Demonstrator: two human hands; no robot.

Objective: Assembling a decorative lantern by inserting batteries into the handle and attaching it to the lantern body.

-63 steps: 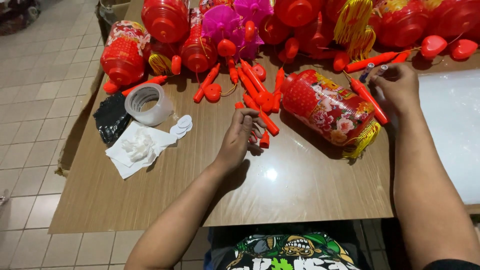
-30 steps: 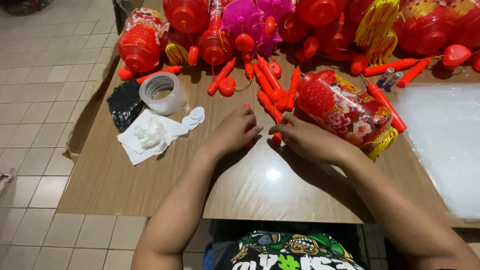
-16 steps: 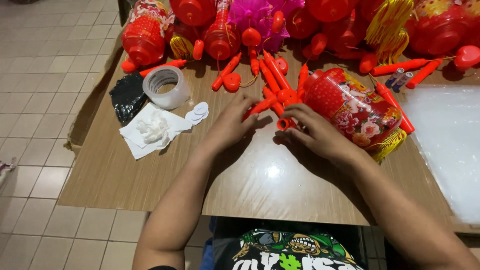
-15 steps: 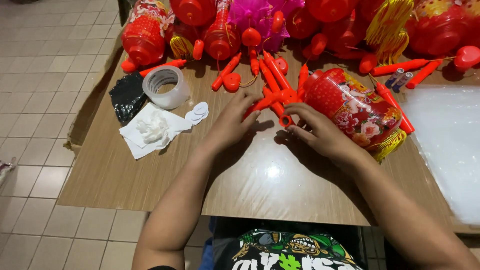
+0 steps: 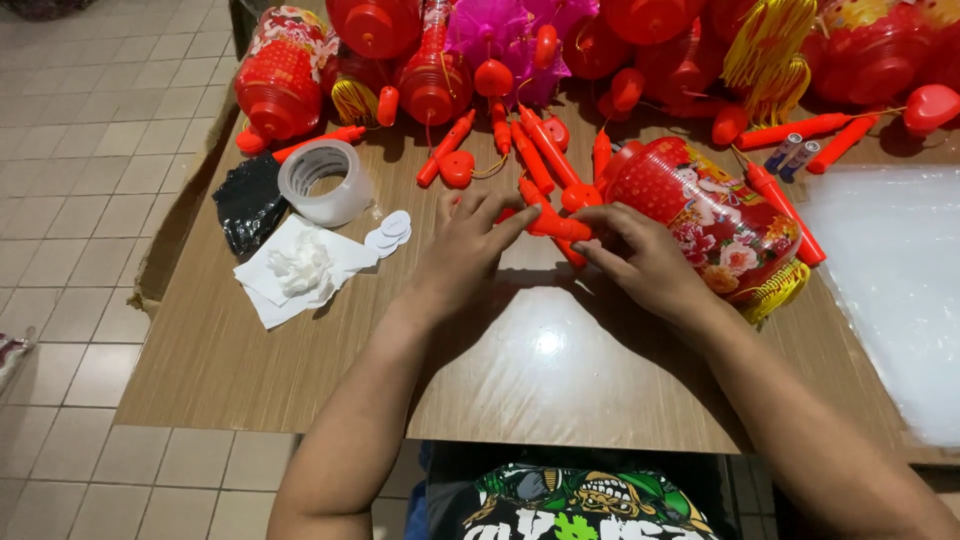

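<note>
Both of my hands meet over the middle of a brown wooden table. My left hand and my right hand pinch the same orange-red plastic stick handle, one from each side. More of these sticks lie fanned out just beyond my fingers. A red lantern with a flower print and yellow tassel lies on its side against my right wrist.
A roll of clear tape, a black bag and white paper with small round stickers lie to the left. Red and pink lanterns crowd the far edge. Two batteries and a clear plastic sheet lie at right.
My right hand came back from the lantern at the right to join the left hand at the centre. Together they took hold of one orange-red stick from the pile.
</note>
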